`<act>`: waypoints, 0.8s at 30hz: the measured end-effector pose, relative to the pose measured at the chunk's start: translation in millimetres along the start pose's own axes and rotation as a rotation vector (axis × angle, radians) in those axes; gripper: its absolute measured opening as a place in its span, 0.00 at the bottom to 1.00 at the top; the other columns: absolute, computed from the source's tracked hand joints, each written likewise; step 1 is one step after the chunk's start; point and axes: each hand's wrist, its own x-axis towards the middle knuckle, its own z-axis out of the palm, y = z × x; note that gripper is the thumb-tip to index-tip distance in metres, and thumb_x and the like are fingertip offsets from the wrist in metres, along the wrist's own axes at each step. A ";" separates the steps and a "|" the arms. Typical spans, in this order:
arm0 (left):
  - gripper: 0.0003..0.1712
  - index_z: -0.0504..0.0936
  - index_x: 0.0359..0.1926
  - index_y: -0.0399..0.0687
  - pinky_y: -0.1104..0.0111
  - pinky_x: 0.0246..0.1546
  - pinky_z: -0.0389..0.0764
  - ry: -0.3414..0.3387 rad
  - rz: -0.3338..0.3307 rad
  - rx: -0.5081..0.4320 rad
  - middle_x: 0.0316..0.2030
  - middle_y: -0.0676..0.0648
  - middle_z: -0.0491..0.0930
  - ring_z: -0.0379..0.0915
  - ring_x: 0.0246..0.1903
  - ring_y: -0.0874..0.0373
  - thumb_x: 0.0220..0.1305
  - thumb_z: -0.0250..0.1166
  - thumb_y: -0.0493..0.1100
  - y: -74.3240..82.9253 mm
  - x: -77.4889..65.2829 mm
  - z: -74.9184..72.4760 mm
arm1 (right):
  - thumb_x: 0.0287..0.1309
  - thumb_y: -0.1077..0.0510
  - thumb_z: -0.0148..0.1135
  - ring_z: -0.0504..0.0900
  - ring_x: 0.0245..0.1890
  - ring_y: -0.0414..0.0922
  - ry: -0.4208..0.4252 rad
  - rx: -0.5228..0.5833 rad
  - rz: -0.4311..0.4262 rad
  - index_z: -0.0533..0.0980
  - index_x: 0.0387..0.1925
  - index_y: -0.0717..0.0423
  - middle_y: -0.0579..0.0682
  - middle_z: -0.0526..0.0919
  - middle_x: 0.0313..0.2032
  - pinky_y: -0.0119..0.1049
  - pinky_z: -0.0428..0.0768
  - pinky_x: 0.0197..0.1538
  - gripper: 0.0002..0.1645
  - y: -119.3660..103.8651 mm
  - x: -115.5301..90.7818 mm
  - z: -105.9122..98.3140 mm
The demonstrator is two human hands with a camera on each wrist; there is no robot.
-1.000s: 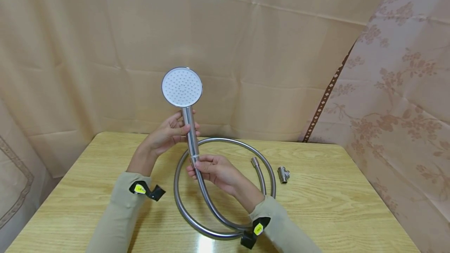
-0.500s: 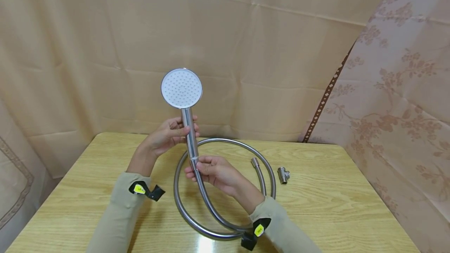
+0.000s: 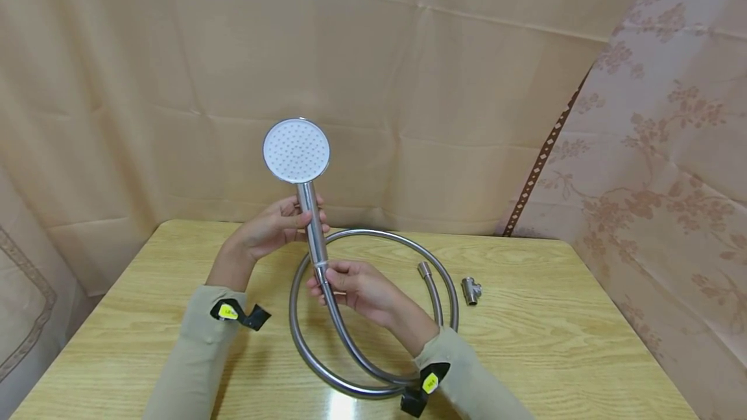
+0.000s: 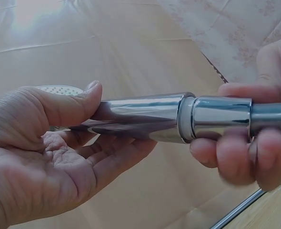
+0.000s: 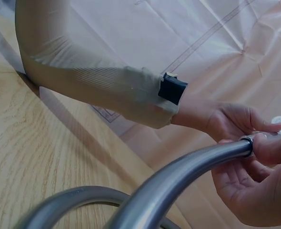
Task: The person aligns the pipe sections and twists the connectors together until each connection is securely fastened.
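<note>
A chrome shower head with a round white nozzle face is held up over the table. My left hand grips its handle, thumb in front and fingers behind. Below it, my right hand pinches the chrome end nut of the metal shower hose against the handle's lower end. A thin white ring shows between nut and handle in the left wrist view. From the nut the hose curves down and lies in a loop on the table.
The hose's other end fitting lies inside the loop's right side. Right of the loop, a small chrome tee fitting sits on the wooden table. Beige curtains hang behind.
The shower head and left hand have shifted slightly left and down. My right hand stays at the nut, its fingers having moved a little around it.
</note>
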 end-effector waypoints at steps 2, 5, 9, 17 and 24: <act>0.11 0.70 0.57 0.50 0.63 0.52 0.83 -0.004 0.000 -0.005 0.44 0.53 0.84 0.85 0.48 0.58 0.78 0.53 0.37 0.7 -0.4 -0.7 | 0.78 0.63 0.46 0.85 0.43 0.38 0.008 -0.008 0.002 0.76 0.53 0.61 0.43 0.87 0.41 0.33 0.82 0.51 0.14 0.3 0.8 -0.6; 0.11 0.71 0.56 0.50 0.62 0.52 0.83 -0.001 -0.007 -0.004 0.44 0.53 0.84 0.85 0.48 0.58 0.78 0.54 0.37 2.0 -1.3 -1.2 | 0.78 0.62 0.47 0.85 0.42 0.38 0.015 -0.014 0.002 0.77 0.52 0.61 0.43 0.88 0.40 0.33 0.82 0.50 0.13 0.9 1.7 -1.6; 0.11 0.71 0.56 0.50 0.62 0.53 0.82 0.010 -0.017 0.009 0.44 0.53 0.84 0.85 0.48 0.58 0.77 0.55 0.37 3.6 -3.1 -1.3 | 0.76 0.64 0.50 0.86 0.43 0.39 0.035 -0.037 0.013 0.75 0.57 0.71 0.42 0.89 0.39 0.33 0.82 0.50 0.16 -0.7 1.8 0.5; 0.11 0.71 0.56 0.50 0.61 0.53 0.83 0.018 -0.019 0.018 0.44 0.53 0.84 0.85 0.48 0.57 0.77 0.55 0.37 5.5 -3.1 -0.1 | 0.68 0.70 0.55 0.86 0.43 0.38 0.087 -0.069 0.019 0.69 0.62 0.79 0.43 0.89 0.40 0.32 0.83 0.49 0.23 -1.9 2.0 0.7; 0.12 0.69 0.58 0.46 0.62 0.53 0.83 0.021 0.012 0.007 0.44 0.53 0.83 0.85 0.48 0.57 0.77 0.55 0.36 4.0 -2.1 0.2 | 0.72 0.70 0.52 0.87 0.43 0.38 0.073 -0.042 0.014 0.65 0.65 0.80 0.43 0.89 0.41 0.31 0.82 0.52 0.25 -0.5 2.8 -1.0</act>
